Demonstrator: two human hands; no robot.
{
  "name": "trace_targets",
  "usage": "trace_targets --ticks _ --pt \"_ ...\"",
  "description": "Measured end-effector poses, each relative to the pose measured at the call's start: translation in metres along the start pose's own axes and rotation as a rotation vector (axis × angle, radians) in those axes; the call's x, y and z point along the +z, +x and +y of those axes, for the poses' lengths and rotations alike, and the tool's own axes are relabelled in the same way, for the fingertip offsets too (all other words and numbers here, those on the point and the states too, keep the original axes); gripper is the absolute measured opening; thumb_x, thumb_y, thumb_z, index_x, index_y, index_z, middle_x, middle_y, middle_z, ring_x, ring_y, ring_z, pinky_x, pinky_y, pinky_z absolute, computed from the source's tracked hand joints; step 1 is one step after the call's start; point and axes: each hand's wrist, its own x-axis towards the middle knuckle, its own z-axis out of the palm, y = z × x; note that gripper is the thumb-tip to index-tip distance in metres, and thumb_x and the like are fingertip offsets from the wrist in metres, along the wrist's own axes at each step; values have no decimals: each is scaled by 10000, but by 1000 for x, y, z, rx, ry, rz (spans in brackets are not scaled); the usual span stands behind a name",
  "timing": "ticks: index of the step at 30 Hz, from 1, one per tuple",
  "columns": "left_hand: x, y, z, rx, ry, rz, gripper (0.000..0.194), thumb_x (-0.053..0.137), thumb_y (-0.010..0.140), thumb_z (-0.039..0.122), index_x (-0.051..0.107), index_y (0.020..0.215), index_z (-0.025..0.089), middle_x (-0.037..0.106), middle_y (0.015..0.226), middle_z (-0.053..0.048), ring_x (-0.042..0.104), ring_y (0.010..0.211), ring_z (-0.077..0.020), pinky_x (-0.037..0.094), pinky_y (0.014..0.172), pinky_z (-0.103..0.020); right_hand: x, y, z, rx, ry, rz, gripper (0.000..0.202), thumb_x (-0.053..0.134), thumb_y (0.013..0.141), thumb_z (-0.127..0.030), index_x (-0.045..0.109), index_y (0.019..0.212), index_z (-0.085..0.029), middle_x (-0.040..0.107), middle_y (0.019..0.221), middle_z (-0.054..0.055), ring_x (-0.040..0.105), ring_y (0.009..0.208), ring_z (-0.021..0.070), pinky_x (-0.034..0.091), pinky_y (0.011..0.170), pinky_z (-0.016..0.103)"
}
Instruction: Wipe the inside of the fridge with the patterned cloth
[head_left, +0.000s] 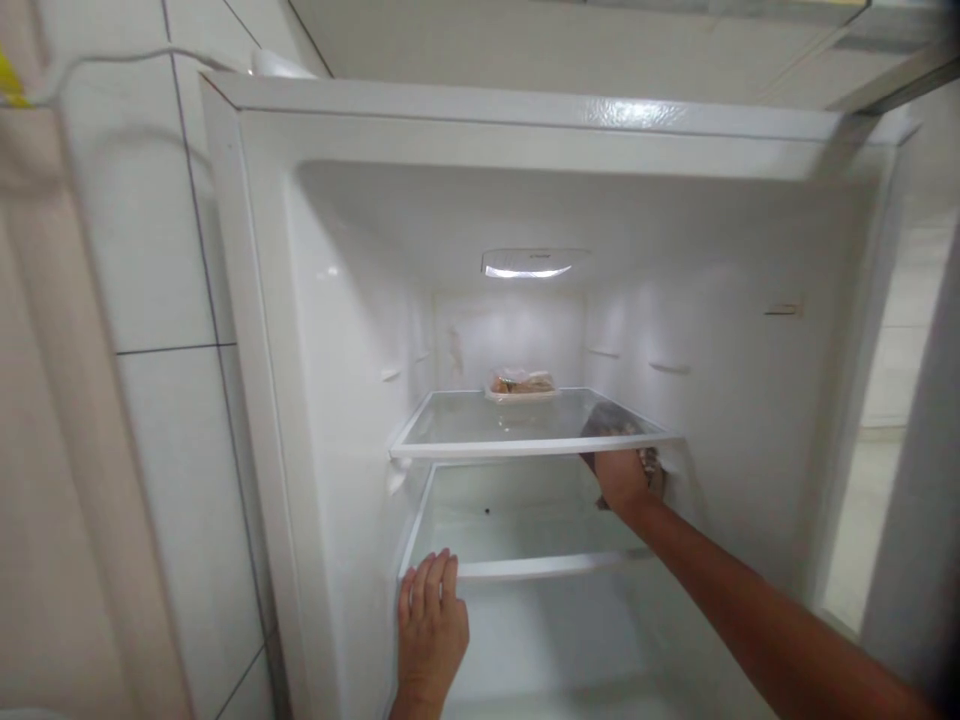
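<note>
Right hand (621, 478): fingers hidden, grip untellable, at blurred dark patterned cloth (657, 482) | left hand (433, 620): on white-edged glass shelf (555, 567), thumb hidden, grip untellable | white lamp cover (532, 259): marking illegible

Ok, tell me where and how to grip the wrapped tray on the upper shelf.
The wrapped tray is probably best taken by its left and right ends, coming from the open front, above the upper shelf. It lies flat and wide near the back wall, its pale rim showing below wrapping that may crumple.
</note>
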Motion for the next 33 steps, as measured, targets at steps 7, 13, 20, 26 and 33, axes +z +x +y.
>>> trace_targets --ticks 7,13,20,26,33 --pt "-11 4 -3 21 -23 -65 433 491 830 75 621 1237 149 712 1208 -95 618 1158 -249 367 1126 -455 -49 -74 6 -22 -178 -19 429 391 905 -60 665 1233 -29 508 1480 237 459 1378 347 273 1200 488" --pt "-21 6 -3 22 -54 -139 473 493 823 59 608 1277 119 685 1283 -110 595 1212 -258 352 1154 -465 -60 -140 20 -12 -176 -11 539 353 870 -57 633 1326 -119 481 1523 171 453 1397 339 276 1209 525" --pt "-24 9 -1 -19 -111 -185 493 483 814 65 608 1289 114 673 1306 -115 581 1244 -267 347 1173 -475 -45 -153 30 -41 -165 6 563 386 844 -56 611 1357 -113 465 1538 158 432 1427 328 269 1234 489" --pt "-18 7 0 -54 -114 -155 458 489 830 99 627 1266 115 683 1289 -115 592 1225 -270 343 1174 -486 -15 -122 35 -172 -289 243 483 504 814 -86 665 1269 -69 566 1443 199 518 1351 316 304 1214 494" --pt "-15 6 -1 13 -13 -101 427 491 839 69 627 1241 121 703 1226 -108 614 1173 -262 378 1133 -471 11 -77 33 -211 -289 293 524 444 776 -47 684 1240 -93 600 1414 177 495 1372 291 260 1229 495"
